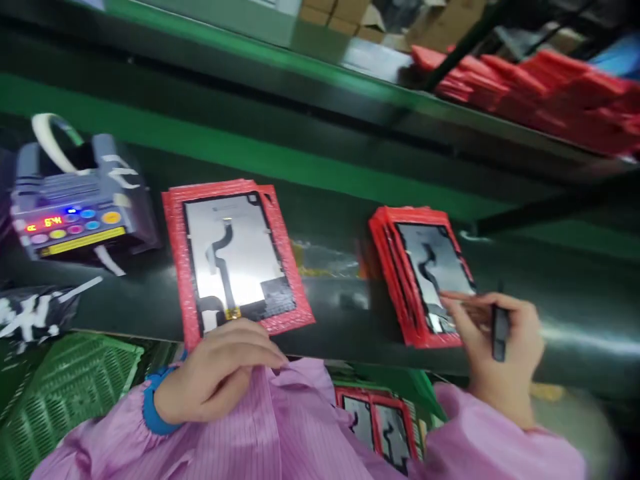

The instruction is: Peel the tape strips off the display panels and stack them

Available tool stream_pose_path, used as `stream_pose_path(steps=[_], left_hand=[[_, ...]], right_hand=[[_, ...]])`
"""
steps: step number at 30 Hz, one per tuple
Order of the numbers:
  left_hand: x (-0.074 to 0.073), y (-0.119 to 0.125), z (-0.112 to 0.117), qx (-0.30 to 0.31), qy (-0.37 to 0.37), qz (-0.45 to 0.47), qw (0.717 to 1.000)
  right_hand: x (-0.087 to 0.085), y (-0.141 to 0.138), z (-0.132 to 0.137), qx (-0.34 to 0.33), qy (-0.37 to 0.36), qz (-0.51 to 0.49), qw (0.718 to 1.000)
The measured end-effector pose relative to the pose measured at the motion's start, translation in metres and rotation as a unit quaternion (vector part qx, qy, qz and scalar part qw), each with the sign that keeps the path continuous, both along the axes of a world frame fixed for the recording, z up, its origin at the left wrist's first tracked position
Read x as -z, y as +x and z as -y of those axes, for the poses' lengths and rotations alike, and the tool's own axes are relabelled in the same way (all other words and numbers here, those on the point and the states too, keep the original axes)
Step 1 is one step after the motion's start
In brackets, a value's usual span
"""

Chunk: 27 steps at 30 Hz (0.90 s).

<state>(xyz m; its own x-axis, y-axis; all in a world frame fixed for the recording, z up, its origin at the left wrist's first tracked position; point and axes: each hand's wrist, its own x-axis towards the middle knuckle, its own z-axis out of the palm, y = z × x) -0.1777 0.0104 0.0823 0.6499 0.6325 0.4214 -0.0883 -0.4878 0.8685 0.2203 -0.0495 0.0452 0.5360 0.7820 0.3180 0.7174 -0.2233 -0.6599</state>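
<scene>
A phone screen panel with a black flex cable lies on a stack of red bubble bags at the centre left. My left hand rests at its near edge, fingers curled, nothing visible in them. At the right stands a second stack of red bags topped by another screen panel. My right hand holds a dark pen-like tool, and its fingertips touch the near end of that panel.
A tape dispenser machine with lit buttons sits at the far left. A green crate is below left. More red-bagged panels lie under the bench edge. Red bags pile on the shelf above, beside cardboard boxes.
</scene>
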Motion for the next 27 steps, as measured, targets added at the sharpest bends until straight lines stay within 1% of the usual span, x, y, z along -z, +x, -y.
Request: stream_pose_path(steps=[2, 3, 5, 7, 8, 10, 12, 14, 17, 21, 24, 26, 27], left_hand=[[0.004, 0.026, -0.001, 0.101, -0.053, 0.035, 0.993], [0.007, 0.041, -0.001, 0.135, -0.075, 0.036, 0.987], [0.014, 0.069, 0.001, 0.180, -0.109, 0.023, 0.977], [0.020, 0.094, 0.004, 0.205, -0.146, 0.006, 0.968], [0.023, 0.105, 0.006, 0.216, -0.180, 0.000, 0.960], [0.028, 0.124, 0.009, 0.228, -0.271, -0.002, 0.935], [0.033, 0.141, 0.011, 0.222, -0.355, 0.004, 0.908], [0.040, 0.157, 0.011, 0.196, -0.405, 0.008, 0.893], [0.055, 0.186, 0.009, 0.144, -0.463, 0.017, 0.874], [0.072, 0.237, 0.006, 0.091, -0.540, 0.021, 0.837], [0.075, 0.274, 0.004, 0.053, -0.559, 0.038, 0.827], [0.072, 0.287, 0.004, 0.017, -0.556, 0.061, 0.829], [0.069, 0.289, 0.004, 0.001, -0.553, 0.071, 0.830]], right_hand=[[0.010, 0.016, 0.042, 0.000, -0.016, 0.051, 0.999], [0.016, 0.021, 0.058, -0.007, -0.022, 0.072, 0.997], [0.027, 0.029, 0.077, -0.025, -0.026, 0.092, 0.995], [0.037, 0.034, 0.083, -0.040, -0.021, 0.105, 0.993], [0.041, 0.037, 0.082, -0.048, -0.017, 0.113, 0.992], [0.048, 0.041, 0.077, -0.066, -0.005, 0.131, 0.989], [0.051, 0.044, 0.071, -0.090, 0.009, 0.144, 0.985], [0.050, 0.045, 0.067, -0.115, 0.026, 0.150, 0.982], [0.042, 0.043, 0.066, -0.127, 0.063, 0.155, 0.978], [0.027, 0.030, 0.068, -0.140, 0.094, 0.154, 0.974], [0.018, 0.014, 0.065, -0.184, 0.101, 0.166, 0.964], [0.015, 0.003, 0.065, -0.219, 0.108, 0.177, 0.953], [0.015, -0.001, 0.066, -0.227, 0.115, 0.166, 0.953]])
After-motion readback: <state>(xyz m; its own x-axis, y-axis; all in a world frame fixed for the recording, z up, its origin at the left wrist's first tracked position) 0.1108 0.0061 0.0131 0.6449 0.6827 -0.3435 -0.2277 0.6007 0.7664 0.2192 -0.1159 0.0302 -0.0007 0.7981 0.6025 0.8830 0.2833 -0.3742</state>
